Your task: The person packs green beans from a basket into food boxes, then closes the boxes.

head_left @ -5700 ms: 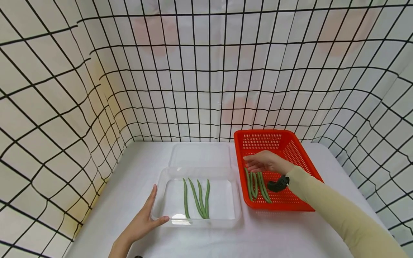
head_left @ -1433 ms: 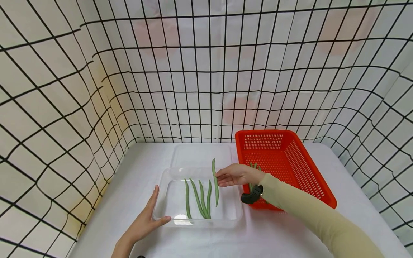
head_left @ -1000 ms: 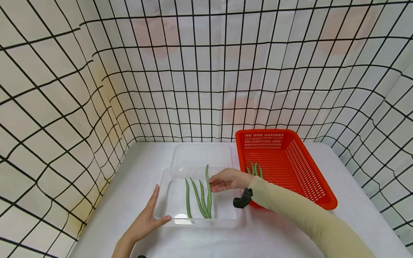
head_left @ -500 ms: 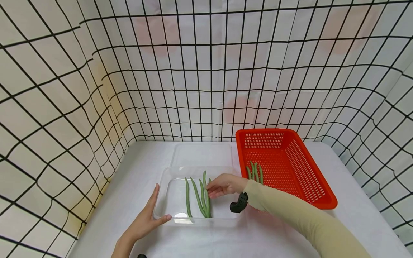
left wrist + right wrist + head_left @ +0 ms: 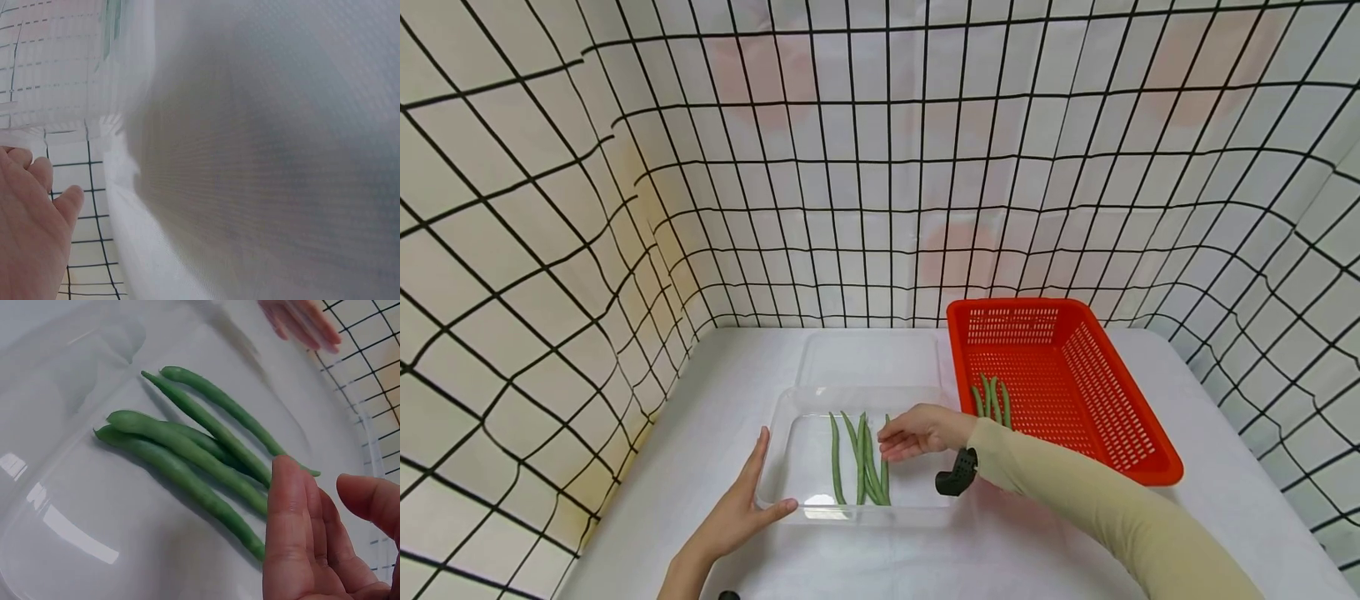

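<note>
A clear plastic container (image 5: 917, 516) stands on the white table, with several green beans (image 5: 212, 444) lying side by side on its floor, some overlapping. My left hand (image 5: 735, 515) rests at the container's left side, fingers straight and thumb on the front rim; the left wrist view catches that hand (image 5: 34, 215) at its edge. Over the container's right half is my right hand (image 5: 919, 431), fingertips close to the rightmost bean (image 5: 885, 475). The right wrist view shows this hand (image 5: 312, 544) with thumb and fingers apart and nothing between them.
A red slotted basket (image 5: 1052, 367) stands to the right, holding several more green beans (image 5: 990, 398) along its left side, partly hidden by the right sleeve (image 5: 1075, 479). Behind the container lies a clear flat lid (image 5: 868, 358). Black-gridded white walls (image 5: 887, 183) enclose the table.
My right hand brought a green bean from the red basket into the container and let go of it; it lies left among the others. The left hand stayed at the container.
</note>
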{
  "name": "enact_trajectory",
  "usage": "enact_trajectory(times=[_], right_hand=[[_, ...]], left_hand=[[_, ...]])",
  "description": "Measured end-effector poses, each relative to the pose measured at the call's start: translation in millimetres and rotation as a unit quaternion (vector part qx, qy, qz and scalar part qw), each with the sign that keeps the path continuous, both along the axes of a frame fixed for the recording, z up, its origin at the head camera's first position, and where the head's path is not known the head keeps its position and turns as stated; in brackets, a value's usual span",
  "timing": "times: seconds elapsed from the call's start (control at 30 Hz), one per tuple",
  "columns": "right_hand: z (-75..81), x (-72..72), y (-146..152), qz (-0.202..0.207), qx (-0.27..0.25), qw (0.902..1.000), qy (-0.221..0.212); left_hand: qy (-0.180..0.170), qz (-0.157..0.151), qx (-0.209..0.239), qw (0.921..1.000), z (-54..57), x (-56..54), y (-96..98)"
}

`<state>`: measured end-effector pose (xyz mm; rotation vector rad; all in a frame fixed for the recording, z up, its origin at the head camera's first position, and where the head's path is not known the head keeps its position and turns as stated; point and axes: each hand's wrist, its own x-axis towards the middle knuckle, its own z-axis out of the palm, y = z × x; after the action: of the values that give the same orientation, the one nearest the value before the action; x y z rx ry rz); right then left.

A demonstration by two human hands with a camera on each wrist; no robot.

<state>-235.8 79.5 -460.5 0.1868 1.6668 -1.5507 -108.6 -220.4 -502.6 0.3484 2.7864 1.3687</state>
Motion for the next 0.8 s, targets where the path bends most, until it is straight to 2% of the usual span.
enact_trajectory(times=[0.17, 0.3, 0.43, 0.57, 0.67, 0.8], right_hand=[[11.5, -1.7, 5, 0.023, -0.015, 0.9994, 0.019], [29.3, -5.3, 14, 0.035, -0.025, 0.9981, 0.044], [50.6, -11.7, 32, 0.032, -0.025, 0.9968, 0.070], [65.9, -19.5, 58, 0.012, -0.013, 0.9963, 0.085], [70.4, -24.9, 79, -0.007, 0.008, 0.9955, 0.094], [63.8, -30.8, 109, -0.028, 0.034, 0.9942, 0.098]], left_hand=[[0.000, -0.001, 0.001, 1.0000, 0.3, -0.4, -0.1], [-0.004, 0.000, 0.001, 1.0000, -0.5, -0.9, 0.0], [-0.008, 0.001, 0.003, 1.0000, -0.9, -1.0, 0.3], [-0.005, 0.001, 0.000, 1.0000, -0.8, -1.1, 0.4], [-0.004, 0.002, 0.001, 1.0000, -0.6, -0.6, 0.1], [-0.010, 0.003, 0.004, 0.9999, -1.2, 0.3, -0.2]])
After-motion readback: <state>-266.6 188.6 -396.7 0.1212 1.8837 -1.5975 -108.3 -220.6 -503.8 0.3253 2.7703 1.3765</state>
